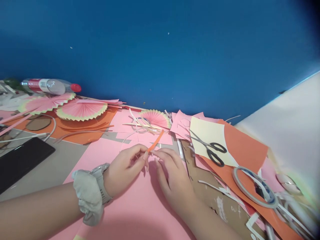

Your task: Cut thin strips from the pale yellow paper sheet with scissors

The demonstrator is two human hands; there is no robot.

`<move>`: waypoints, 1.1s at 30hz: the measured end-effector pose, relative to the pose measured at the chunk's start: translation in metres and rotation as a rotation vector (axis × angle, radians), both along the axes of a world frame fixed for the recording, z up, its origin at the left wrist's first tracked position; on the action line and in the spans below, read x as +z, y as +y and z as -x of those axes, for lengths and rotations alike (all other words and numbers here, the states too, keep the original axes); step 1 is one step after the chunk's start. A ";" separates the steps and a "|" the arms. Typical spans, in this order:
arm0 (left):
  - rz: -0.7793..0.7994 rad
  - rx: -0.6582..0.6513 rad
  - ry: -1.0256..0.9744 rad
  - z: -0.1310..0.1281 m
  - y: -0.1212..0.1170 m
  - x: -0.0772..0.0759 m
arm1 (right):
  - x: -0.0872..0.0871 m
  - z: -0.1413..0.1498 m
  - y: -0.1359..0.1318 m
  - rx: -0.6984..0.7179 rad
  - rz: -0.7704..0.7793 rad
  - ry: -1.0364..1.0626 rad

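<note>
My left hand (pixel 128 166) is closed in a pinch on a narrow orange paper strip (pixel 158 140), which slants up and away to the right from its fingertips. My right hand (pixel 173 176) is close beside it, index fingertip at the strip's lower end. The right thumb is apart from that finger, and its other fingers are stretched out; whether the fingertip presses on the strip I cannot tell. Beneath both hands lies a large pink paper sheet (pixel 100 166). Past the strip are a pleated pink paper rosette (pixel 156 117) and a tangle of thin paper strips.
Black-handled scissors (pixel 210 146) lie on cream paper (pixel 200 125) at right, with a tape roll (pixel 238 186) nearer. On the left are a black phone (pixel 25 163), pleated paper fans (pixel 82 110) and a plastic bottle (pixel 56 86) on its side. A blue wall (pixel 160 60) stands behind.
</note>
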State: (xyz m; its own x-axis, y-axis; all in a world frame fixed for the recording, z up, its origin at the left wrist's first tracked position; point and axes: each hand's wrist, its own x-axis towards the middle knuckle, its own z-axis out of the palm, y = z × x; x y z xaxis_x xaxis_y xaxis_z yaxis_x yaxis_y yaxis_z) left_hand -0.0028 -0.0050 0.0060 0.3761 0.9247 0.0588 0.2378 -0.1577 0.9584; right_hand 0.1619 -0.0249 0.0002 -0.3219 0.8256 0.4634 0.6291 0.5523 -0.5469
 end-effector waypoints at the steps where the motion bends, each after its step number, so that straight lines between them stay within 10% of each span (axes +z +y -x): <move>1: 0.005 0.004 -0.010 0.000 0.000 0.000 | 0.000 0.000 0.000 -0.014 -0.031 -0.022; 33: 0.059 -0.005 0.091 0.002 0.004 -0.006 | -0.005 0.003 0.006 -0.048 -0.216 -0.298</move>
State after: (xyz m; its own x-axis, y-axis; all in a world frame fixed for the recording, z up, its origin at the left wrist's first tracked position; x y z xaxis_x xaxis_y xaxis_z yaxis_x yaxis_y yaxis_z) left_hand -0.0050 -0.0006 -0.0004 0.3824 0.9235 -0.0301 0.3241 -0.1036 0.9403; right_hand 0.1589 -0.0192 -0.0049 -0.4324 0.7360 0.5209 0.7709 0.6014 -0.2099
